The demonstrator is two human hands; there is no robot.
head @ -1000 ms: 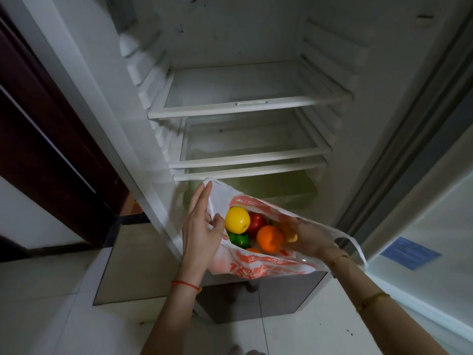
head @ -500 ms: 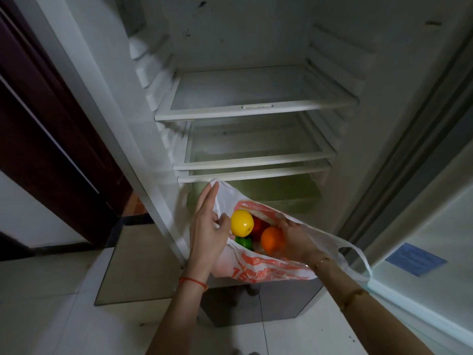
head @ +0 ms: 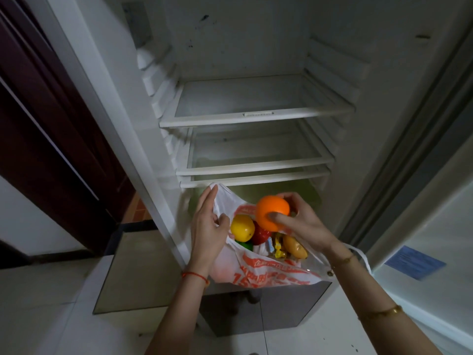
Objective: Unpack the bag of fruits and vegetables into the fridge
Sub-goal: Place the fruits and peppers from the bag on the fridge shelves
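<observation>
An open fridge (head: 256, 60) fills the upper centre of the frame, its shelves (head: 256, 116) bare. Just below the lowest shelf, at centre, a white and orange bag (head: 268, 272) is held open in front of the fridge. Its left rim is pinched by the left hand (head: 207, 226), thumb and fingers closed on the plastic. An orange (head: 272, 213) is gripped by the right hand (head: 304, 224), fingers curled round it, just above the bag's mouth. Inside the bag a yellow fruit (head: 242, 228), a red one (head: 261, 234), a green one (head: 244, 244) and a brownish one (head: 294, 248) can be seen.

The orange is probably best lifted clear of the rim before it is carried up to a shelf, and set down well back from the edge so that it cannot roll out. The bag should be kept level meanwhile.
</observation>
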